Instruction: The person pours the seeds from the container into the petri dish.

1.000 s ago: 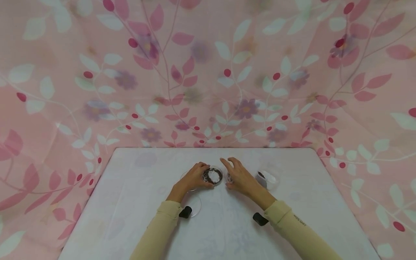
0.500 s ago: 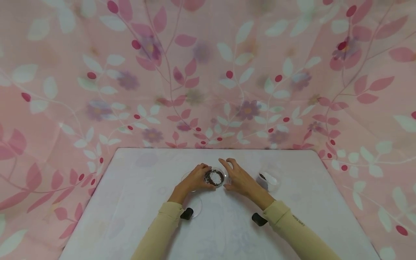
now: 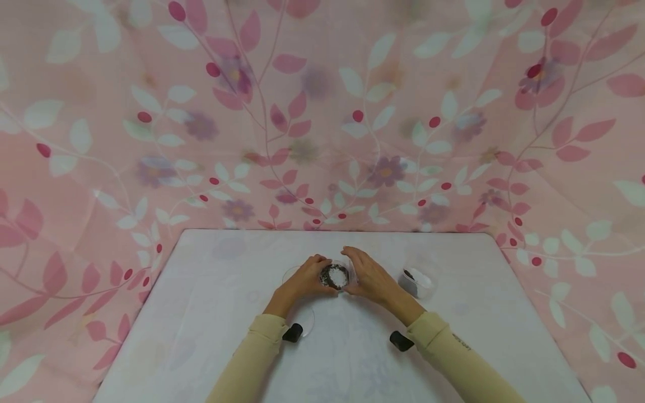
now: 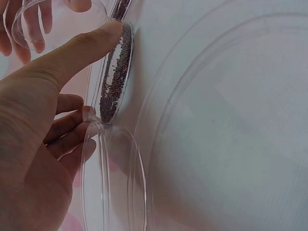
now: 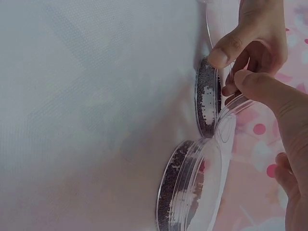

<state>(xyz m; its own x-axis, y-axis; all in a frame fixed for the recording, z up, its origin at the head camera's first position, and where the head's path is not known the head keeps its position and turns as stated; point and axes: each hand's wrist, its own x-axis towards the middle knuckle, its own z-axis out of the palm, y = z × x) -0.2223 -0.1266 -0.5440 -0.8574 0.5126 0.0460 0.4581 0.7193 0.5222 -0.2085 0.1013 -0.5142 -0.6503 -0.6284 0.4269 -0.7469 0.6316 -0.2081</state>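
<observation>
A round clear petri dish [image 3: 335,276] stands on the table between the two hands, with dark grains and a white patch inside. My left hand [image 3: 306,279] grips it from the left, the thumb pressed on its near side in the left wrist view. From the right, my right hand [image 3: 372,279] holds a clear round lid [image 5: 230,111] by its edge. The lid is tilted, and its low edge is right at the dish's rim. In the left wrist view, the dark grains [image 4: 117,77] show through the dish wall.
A second clear dish [image 3: 416,283] with dark and white contents stands to the right, past my right hand. Clear round pieces [image 3: 313,320] lie left of centre, partly behind my left arm. Black wrist-worn pieces [image 3: 401,341] sit below the sleeves. A pink floral cloth [image 3: 322,112] hangs behind the table.
My right hand has brought the lid leftward, up to the dish, and its raised fingers have drawn closer together. My left hand keeps hold of the dish.
</observation>
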